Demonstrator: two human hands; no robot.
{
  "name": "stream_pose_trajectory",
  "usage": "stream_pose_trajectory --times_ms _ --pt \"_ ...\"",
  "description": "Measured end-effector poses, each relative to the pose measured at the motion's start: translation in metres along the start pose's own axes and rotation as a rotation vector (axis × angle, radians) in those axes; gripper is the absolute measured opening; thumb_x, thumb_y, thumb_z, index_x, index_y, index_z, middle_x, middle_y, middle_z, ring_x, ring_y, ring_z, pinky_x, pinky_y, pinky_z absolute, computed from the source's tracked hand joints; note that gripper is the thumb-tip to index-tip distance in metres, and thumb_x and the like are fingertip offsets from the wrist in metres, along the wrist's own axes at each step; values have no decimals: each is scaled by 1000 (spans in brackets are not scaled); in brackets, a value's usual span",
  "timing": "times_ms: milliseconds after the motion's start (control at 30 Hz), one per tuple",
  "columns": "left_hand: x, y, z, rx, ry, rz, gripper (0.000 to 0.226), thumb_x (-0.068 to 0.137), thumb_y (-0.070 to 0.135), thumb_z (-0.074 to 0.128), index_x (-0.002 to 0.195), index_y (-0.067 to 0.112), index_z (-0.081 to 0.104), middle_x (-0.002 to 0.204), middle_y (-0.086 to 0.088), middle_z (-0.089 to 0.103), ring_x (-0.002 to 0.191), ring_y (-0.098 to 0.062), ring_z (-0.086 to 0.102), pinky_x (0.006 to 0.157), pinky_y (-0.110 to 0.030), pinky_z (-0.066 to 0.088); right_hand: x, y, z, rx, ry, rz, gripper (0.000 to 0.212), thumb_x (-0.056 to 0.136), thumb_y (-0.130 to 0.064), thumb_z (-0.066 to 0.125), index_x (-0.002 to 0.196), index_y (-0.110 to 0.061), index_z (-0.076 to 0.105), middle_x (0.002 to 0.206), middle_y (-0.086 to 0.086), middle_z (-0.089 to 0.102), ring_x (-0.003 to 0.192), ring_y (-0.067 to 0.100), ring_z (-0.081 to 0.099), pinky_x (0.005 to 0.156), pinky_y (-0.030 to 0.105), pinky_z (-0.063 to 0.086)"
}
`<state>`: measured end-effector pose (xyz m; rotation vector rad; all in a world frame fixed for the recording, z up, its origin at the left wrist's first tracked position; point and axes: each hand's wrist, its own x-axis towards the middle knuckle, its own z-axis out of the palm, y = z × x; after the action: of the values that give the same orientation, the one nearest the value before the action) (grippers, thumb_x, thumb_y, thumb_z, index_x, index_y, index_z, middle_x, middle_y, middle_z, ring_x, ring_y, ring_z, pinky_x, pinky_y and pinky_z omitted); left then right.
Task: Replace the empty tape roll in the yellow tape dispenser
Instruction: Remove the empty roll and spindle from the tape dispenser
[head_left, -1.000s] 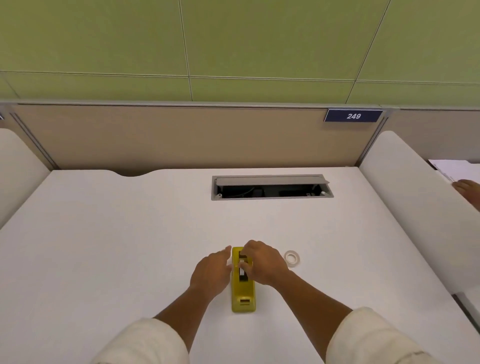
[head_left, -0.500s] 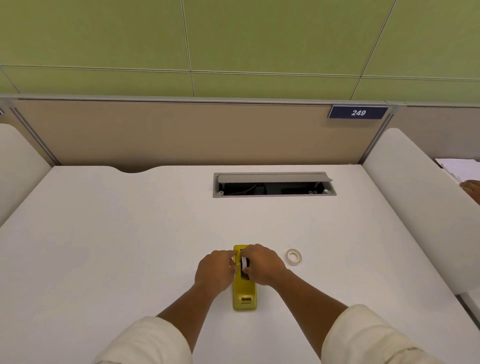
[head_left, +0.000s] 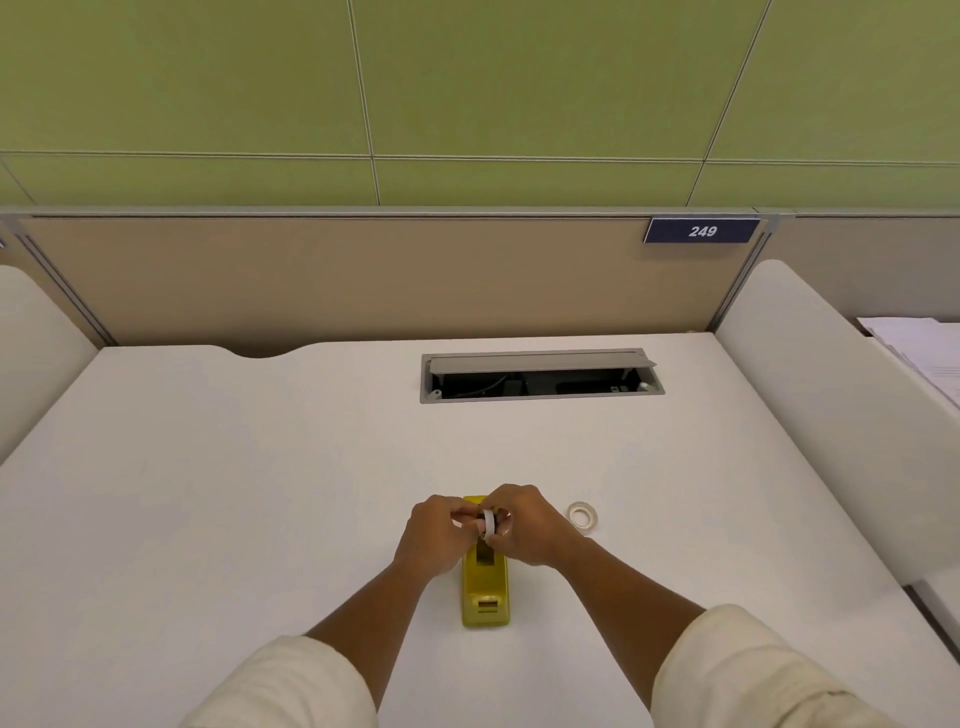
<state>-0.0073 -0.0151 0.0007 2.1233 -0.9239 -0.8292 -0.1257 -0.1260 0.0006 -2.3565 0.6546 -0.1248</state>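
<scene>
The yellow tape dispenser (head_left: 486, 592) lies lengthwise on the white desk (head_left: 260, 493), its cutter end toward me. Just above its far half I hold a small white empty roll on a dark hub (head_left: 489, 524), lifted a little out of the slot. My left hand (head_left: 434, 535) pinches it from the left and my right hand (head_left: 524, 527) grips it from the right. The dispenser's open slot (head_left: 485, 557) shows dark below the roll. A new tape roll (head_left: 582, 516) lies flat on the desk to the right of my right hand.
An open grey cable box (head_left: 540, 375) is sunk into the desk at the back. Beige partition with a "249" sign (head_left: 701, 231) stands behind. White dividers (head_left: 810, 395) flank both sides; papers (head_left: 919, 348) lie on the neighbouring desk at right.
My left hand moved from the dispenser's side up to the roll. Both hands have lifted the white roll with its hub up out of the dispenser. The other person's hand at right has left view.
</scene>
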Motion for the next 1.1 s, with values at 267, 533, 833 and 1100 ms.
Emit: stream_pose_trajectory --times_ms 267,533,833,1100 --pt "-1 6 0 -212 4 -48 27 75 20 81 101 17 76 97 2 74 92 -14 70 79 -22 55 -2 1 -11 92 22 54 36 75 -14 74 110 -9 67 110 8 68 93 22 65 81 33 58" --pt "2 9 6 -259 -14 -100 24 84 10 69 108 13 68 100 -10 72 93 -26 71 88 -38 59 -2 7 -14 111 9 74 43 71 -15 80 112 -12 65 113 4 64 97 15 63 78 29 60" --pt "3 10 13 -318 -49 -154 25 90 4 60 111 14 68 105 -9 71 96 -24 71 90 -38 58 -1 9 -12 152 7 96 43 70 -17 82 108 -14 62 114 5 58 96 19 63 81 31 60" --pt "10 9 11 -449 -58 -178 18 87 11 67 104 14 73 95 -4 76 87 -18 74 81 -30 61 2 15 -16 246 47 123 41 69 -11 83 107 -14 67 111 5 63 96 21 67 78 32 61"
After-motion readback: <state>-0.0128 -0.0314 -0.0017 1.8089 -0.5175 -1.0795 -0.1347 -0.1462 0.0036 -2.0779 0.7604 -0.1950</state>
